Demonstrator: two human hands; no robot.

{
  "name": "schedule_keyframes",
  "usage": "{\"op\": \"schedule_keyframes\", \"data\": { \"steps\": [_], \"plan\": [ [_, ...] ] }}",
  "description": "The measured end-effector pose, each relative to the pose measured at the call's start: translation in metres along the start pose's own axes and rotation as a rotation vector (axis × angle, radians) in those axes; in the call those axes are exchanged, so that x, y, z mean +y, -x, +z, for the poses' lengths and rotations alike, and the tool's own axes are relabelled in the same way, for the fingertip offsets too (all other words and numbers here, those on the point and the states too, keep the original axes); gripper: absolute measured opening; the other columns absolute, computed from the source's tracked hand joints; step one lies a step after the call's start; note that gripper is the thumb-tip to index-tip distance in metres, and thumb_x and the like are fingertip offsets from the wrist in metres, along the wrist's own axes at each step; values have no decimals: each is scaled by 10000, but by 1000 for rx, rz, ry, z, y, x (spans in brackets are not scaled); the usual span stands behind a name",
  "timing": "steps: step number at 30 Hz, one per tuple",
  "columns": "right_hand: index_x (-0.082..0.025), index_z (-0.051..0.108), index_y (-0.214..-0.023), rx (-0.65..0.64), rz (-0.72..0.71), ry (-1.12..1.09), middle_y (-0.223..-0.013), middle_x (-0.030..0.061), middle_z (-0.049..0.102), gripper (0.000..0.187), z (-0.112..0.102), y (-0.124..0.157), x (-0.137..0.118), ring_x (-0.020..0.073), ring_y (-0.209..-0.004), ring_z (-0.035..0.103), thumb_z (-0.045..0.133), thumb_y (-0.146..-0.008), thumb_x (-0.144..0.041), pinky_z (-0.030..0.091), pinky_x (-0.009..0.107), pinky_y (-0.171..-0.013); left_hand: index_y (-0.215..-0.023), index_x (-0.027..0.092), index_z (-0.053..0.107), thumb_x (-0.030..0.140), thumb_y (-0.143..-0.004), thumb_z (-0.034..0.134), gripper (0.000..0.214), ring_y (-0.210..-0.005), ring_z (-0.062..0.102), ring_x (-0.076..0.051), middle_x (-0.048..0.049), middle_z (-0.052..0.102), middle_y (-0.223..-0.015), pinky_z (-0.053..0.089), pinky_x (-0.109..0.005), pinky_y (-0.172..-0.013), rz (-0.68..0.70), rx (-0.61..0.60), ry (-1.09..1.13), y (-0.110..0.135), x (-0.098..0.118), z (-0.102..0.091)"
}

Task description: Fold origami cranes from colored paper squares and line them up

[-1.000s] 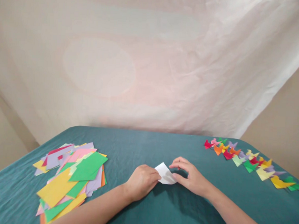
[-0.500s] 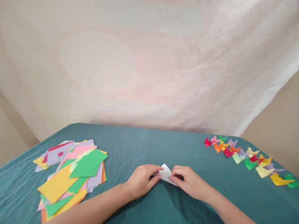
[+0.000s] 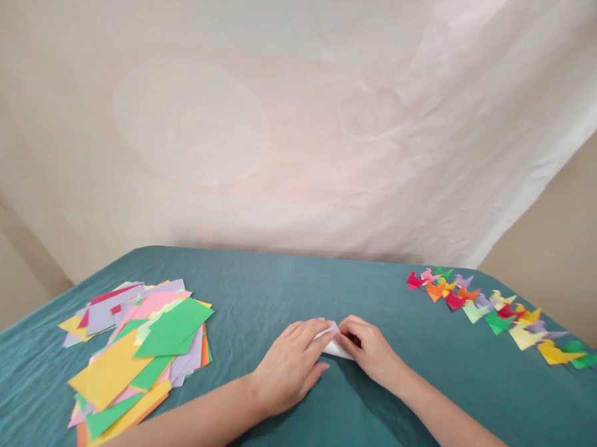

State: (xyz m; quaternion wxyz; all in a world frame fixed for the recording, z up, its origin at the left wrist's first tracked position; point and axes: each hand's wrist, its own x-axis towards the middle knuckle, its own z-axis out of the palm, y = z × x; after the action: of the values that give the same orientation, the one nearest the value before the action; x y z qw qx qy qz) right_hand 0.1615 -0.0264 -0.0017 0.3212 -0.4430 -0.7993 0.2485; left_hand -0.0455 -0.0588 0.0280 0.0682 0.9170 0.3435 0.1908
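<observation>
A small folded piece of white paper (image 3: 339, 348) lies between my hands on the dark green cloth (image 3: 275, 282). My left hand (image 3: 294, 363) rests flat over its left part, fingers stretched out and thumb apart, covering that side. At its right side, my right hand (image 3: 365, 345) pinches the paper between thumb and curled fingers. Part of the folds is hidden beneath my fingers.
Loose coloured paper sheets (image 3: 115, 367) lie in a spread pile on the left. Along the right side stand several folded paper birds (image 3: 498, 321) in many colours. A pale hanging cloth (image 3: 302, 150) rises behind the table's far edge.
My left hand has gone from pinching the white paper's left edge to lying flat on it. My right hand keeps its pinch, shifted slightly up the paper.
</observation>
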Motion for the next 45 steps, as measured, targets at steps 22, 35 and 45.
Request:
{"op": "schedule_keyframes", "data": {
  "steps": [22, 35, 45],
  "plan": [
    [-195, 608, -840, 123, -30, 97, -860, 49, 571, 126, 10, 3, 12, 185, -837, 543, 504, -840, -267, 438, 328, -767, -1387, 111, 215, 491, -896, 336, 633, -1340, 180, -244, -135, 226, -1449, 217, -404, -1088, -48, -260, -97, 6, 14, 9],
    [-211, 603, -1031, 68, -114, 283, -971, 87, 596, 222, 5, 15, -9, 222, -887, 541, 490, -850, -272, 439, 387, -798, -1380, 133, 238, 498, -909, 285, 597, -1344, 174, -230, -121, 205, -1458, 225, -396, -1086, -59, -231, -100, 10, 13, 16],
    [-226, 605, -1020, 21, -159, 282, -995, 74, 618, 241, 2, 16, -10, 223, -897, 548, 506, -802, -209, 432, 385, -808, -1381, 119, 239, 510, -896, 307, 626, -1334, 203, -249, -132, 211, -1453, 239, -400, -1076, -95, -236, -100, 9, 14, 16]
  ]
}}
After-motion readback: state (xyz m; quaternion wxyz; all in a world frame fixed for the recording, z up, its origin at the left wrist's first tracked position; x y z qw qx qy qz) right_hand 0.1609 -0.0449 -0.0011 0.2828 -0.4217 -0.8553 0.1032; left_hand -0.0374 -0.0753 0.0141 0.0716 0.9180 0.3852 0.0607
